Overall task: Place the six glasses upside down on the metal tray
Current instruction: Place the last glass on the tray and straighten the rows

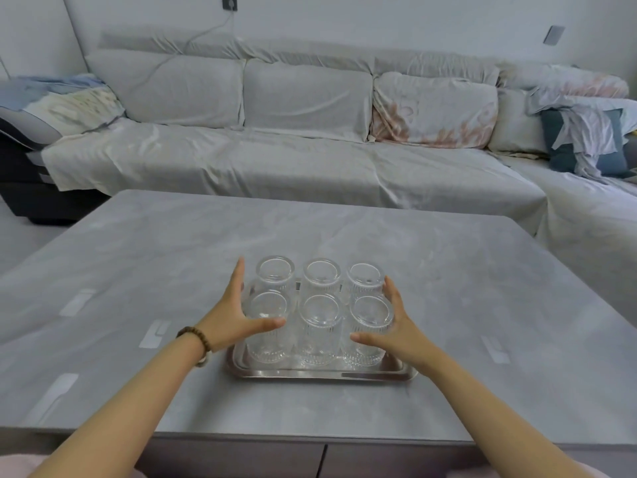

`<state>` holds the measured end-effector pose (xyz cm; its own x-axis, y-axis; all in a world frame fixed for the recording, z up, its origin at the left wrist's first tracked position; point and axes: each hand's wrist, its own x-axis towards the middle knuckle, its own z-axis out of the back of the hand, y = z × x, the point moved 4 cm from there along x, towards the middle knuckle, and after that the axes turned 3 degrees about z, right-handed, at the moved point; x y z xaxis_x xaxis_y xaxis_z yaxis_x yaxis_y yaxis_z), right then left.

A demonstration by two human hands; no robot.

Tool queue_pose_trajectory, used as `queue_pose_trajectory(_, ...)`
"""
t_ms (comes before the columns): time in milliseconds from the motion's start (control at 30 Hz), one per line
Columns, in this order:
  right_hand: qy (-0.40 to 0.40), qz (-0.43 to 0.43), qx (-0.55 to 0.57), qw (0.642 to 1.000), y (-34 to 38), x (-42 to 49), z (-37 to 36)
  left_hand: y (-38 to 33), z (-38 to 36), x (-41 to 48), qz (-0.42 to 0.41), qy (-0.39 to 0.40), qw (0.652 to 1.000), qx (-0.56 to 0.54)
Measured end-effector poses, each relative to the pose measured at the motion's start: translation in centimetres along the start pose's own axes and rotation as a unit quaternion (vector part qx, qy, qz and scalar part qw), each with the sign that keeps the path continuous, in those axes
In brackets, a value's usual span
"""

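Observation:
Several clear ribbed glasses stand upside down in two rows of three on the metal tray, near the table's front edge. My left hand is spread against the left side of the group, thumb across the front left glass. My right hand is spread against the right side, thumb in front of the front right glass. Neither hand is closed around a glass. A beaded bracelet circles my left wrist.
The grey table has bare surface all around the tray, with pale rectangular marks on the left and right. A covered sofa stands behind the table, with cushions and piled clothes at both ends.

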<state>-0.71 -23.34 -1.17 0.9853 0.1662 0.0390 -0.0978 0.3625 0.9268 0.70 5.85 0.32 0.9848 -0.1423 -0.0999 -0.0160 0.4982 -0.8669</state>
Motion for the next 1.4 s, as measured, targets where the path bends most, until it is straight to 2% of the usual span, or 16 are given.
queue_pose_trajectory(133, 0.018, -0.013, 0.008, 1.0, -0.6, 0.3, 0.0, 2.1, -1.7, -0.1, 0.021, 0.061, 0.997, 0.05)
queue_pose_trajectory(267, 0.054, -0.027, -0.046, 0.997, -1.0, 0.3, -0.1, 2.7, -1.9, 0.4, 0.021, 0.044, 0.997, 0.064)
queue_pose_trajectory(433, 0.059, -0.027, -0.062, 0.996, -1.3, 0.5, 0.0, 2.4, -2.0, 0.5, -0.005, 0.026, 0.997, 0.07)
queue_pose_trajectory(800, 0.023, -0.021, -0.041, 0.999, -1.3, -0.1, 0.3, 2.3, -2.7, 0.2, -0.005, 0.013, 0.998, 0.066)
queue_pose_trajectory(967, -0.022, 0.026, -0.074, 0.997, 0.2, -1.0, 0.9, 0.4, -1.9, -0.5, -0.037, -0.028, 0.999, 0.021)
queue_pose_trajectory(1067, -0.024, 0.12, -0.174, 0.977, 2.1, -1.5, 1.1, -2.6, -1.7, -1.2, -0.149, -0.061, 0.98, 0.117)
queue_pose_trajectory(1133, -0.01, 0.171, -0.27, 0.948, 3.2, -1.4, 1.0, -4.5, -2.4, -1.3, -0.22, -0.062, 0.94, 0.255)
queue_pose_trajectory(1233, 0.04, 0.19, -0.375, 0.906, 3.8, -1.1, 0.3, -5.3, -4.4, -0.3, -0.205, -0.015, 0.881, 0.426)
queue_pose_trajectory(1333, 0.062, 0.185, -0.424, 0.884, 3.6, -0.9, -0.1, -5.0, -6.1, 0.5, -0.173, 0.017, 0.862, 0.476)
queue_pose_trajectory(1400, 0.065, 0.184, -0.438, 0.878, 3.4, -0.9, -0.2, -4.8, -6.6, 0.7, -0.168, 0.013, 0.854, 0.492)
